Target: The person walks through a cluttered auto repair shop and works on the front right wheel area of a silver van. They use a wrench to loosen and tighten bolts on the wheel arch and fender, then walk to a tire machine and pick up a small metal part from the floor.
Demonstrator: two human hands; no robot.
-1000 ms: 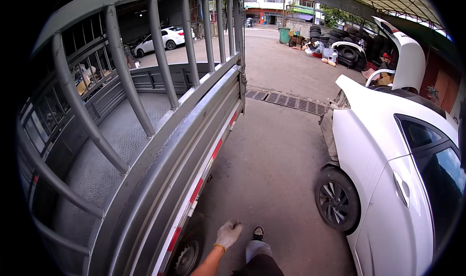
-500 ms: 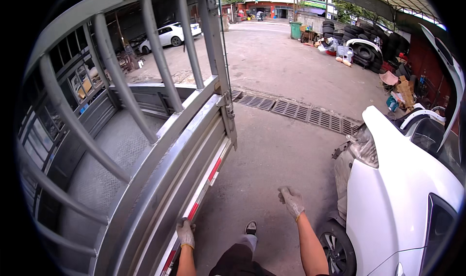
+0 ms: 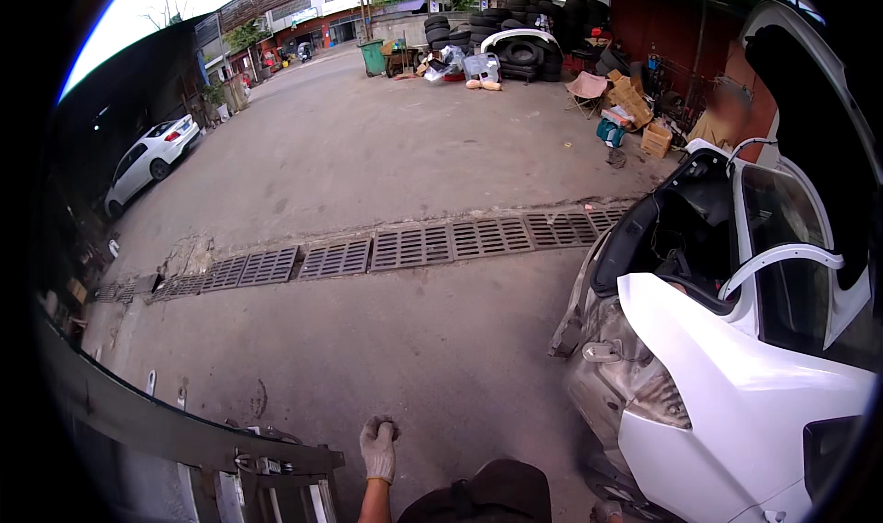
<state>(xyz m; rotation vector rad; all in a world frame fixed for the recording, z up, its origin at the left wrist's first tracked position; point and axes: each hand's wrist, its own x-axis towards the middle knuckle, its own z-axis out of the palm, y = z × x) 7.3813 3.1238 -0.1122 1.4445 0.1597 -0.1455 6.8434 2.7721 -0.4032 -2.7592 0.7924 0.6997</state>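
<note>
My left hand [image 3: 378, 449], in a pale work glove with darkened fingertips, hangs over the concrete floor with its fingers curled in. Nothing shows in it, and it is apart from the grey metal truck bed [image 3: 212, 449] at the lower left. Only a bit of my right hand [image 3: 605, 510] shows at the lower edge, beside the front of the white car body [image 3: 736, 394]; its fingers are too hidden to read. That car has its rear lid [image 3: 828, 81] raised, an open dark trunk [image 3: 690, 210] and bare, dirty metal where its bumper area is exposed.
A metal drain grate [image 3: 409, 247] crosses the floor ahead. Stacked tyres [image 3: 524, 52], a green bin [image 3: 372, 57], a pink folding chair [image 3: 586, 91] and cardboard boxes [image 3: 630, 102] stand farther off. A person [image 3: 722, 118] is behind the car. Another white car [image 3: 152, 160] is parked far left.
My view has swung right and moved past the truck's end. My left hand has come off the truck's side rail. My right hand has dropped to the lower edge, near the car.
</note>
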